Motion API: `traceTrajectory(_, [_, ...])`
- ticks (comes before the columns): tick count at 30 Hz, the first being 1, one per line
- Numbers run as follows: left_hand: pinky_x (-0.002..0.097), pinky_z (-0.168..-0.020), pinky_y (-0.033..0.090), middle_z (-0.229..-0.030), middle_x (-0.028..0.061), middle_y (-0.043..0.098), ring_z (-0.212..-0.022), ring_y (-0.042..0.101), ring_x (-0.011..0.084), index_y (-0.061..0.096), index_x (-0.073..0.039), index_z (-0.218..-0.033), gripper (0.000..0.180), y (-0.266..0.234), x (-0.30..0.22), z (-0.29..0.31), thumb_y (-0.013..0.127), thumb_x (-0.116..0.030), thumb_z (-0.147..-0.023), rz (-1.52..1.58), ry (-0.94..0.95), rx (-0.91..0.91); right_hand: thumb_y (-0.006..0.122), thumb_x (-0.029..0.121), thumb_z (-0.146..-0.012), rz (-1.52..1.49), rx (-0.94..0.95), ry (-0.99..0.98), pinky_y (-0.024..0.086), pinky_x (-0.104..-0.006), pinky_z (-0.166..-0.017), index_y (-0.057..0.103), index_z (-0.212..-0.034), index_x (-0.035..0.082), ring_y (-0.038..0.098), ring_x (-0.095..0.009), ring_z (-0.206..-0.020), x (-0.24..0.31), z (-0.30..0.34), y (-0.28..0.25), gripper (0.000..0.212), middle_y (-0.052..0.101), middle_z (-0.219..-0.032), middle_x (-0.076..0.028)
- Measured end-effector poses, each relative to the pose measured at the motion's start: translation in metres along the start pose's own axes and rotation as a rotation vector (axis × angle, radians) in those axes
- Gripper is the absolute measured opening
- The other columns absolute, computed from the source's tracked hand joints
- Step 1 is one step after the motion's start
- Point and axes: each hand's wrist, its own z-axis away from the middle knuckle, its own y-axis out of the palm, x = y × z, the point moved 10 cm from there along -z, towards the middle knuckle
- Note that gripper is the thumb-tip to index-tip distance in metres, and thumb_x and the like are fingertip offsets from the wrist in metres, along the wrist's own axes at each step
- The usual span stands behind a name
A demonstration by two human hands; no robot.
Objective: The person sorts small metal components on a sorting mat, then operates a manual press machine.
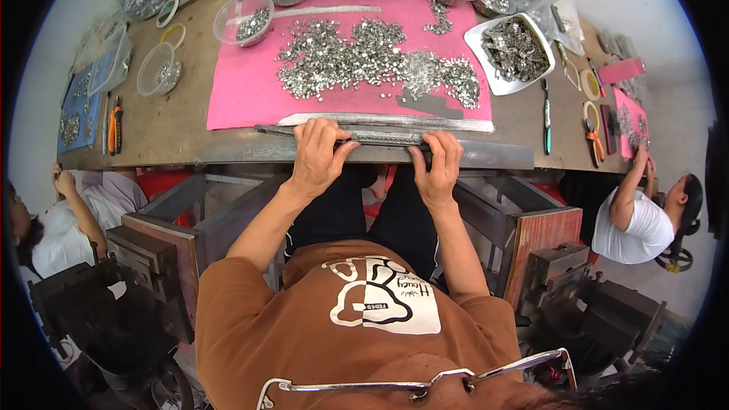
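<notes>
The fingers [304, 134] of the left hand [316, 161] are bent and pinch the left part of a narrow metal strip [386, 138], thumb pointing inward along the side nearer the body. The right hand [438, 171] grips its right end in like fashion, thumb on the near side and fingertips over the far side. The strip lies level and crosswise at the middle of the table's [182, 125] front edge; a row of small, fine detail runs along its top, too small to make out. A thin dark length shows beyond the left hand; whether it belongs to the strip I cannot tell.

Just past the hands, a pink mat [234, 99] stretches from near the front edge toward the far edge. A spread of small silvery pieces [334, 61] covers its middle, with a flat grey piece [429, 106] near its front right corner. Clear tubs [220, 29] of similar pieces stand toward the far edge, and a white dish [505, 88] of them overlaps the mat's right edge. Orange-handled pliers [115, 129] lie toward the table's left end, beside a blue mat [78, 102]; another orange-handled pair [594, 144] lies toward the right end. A co-worker [645, 220] sits at each end.
</notes>
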Motion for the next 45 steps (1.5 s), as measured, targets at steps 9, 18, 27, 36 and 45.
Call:
traceTrajectory(9, [0.0413,-0.083,0.036,-0.099,0.008,0.056,-0.092,0.055,0.0278,0.059,-0.007,-0.101,0.029,0.003,0.005,-0.008,0.08,-0.017,-0.083,-0.015,-0.015,0.04,0.08,0.004,-0.082,-0.078,0.134,0.088,0.048,-0.0453,-0.096,0.065,-0.119,0.002,0.058,-0.035,-0.11,-0.009,-0.015,0.002,0.041,0.063,-0.114,-0.014])
traceTrajectory(18, [0.0507,-0.099,0.035,-0.1,0.0066,0.063,-0.103,0.057,0.0266,0.069,-0.008,-0.106,0.019,0.004,-0.016,-0.057,0.072,-0.015,-0.089,-0.09,0.165,0.019,0.075,0.008,-0.085,-0.077,0.269,0.087,0.04,-0.0405,-0.084,0.07,-0.11,0.006,0.057,-0.029,-0.097,-0.016,-0.055,0.023,0.025,0.063,-0.102,-0.009])
traceTrajectory(27, [0.0478,-0.1,0.032,-0.089,-0.0007,0.06,-0.096,0.056,0.0205,0.073,-0.016,-0.095,0.008,0.053,0.013,-0.088,0.074,-0.017,-0.087,-0.103,0.153,0.214,0.075,0.008,-0.085,0.027,0.287,0.109,0.041,-0.0411,-0.082,0.071,-0.093,0.007,0.059,-0.027,-0.089,-0.021,-0.078,0.054,0.009,0.061,-0.087,-0.007])
traceTrajectory(36, [0.0486,-0.103,0.031,-0.089,0.0008,0.062,-0.096,0.058,0.0208,0.07,-0.014,-0.093,0.007,0.036,0.013,-0.089,0.073,-0.019,-0.089,-0.075,0.177,0.173,0.071,0.008,-0.086,0.125,0.287,0.035,0.039,-0.0434,-0.079,0.067,-0.091,0.005,0.056,-0.03,-0.089,-0.014,-0.074,0.066,0.007,0.06,-0.089,-0.01])
traceTrajectory(45, [0.0404,-0.096,0.036,-0.09,0.0023,0.064,-0.092,0.06,0.0212,0.07,-0.009,-0.094,0.01,0.004,0.013,-0.041,0.075,-0.013,-0.087,0.111,0.038,0.157,0.071,0.003,-0.086,-0.209,0.326,0.062,0.042,-0.0418,-0.078,0.065,-0.094,0.004,0.059,-0.03,-0.086,0.024,-0.068,0.061,0.01,0.061,-0.09,-0.01])
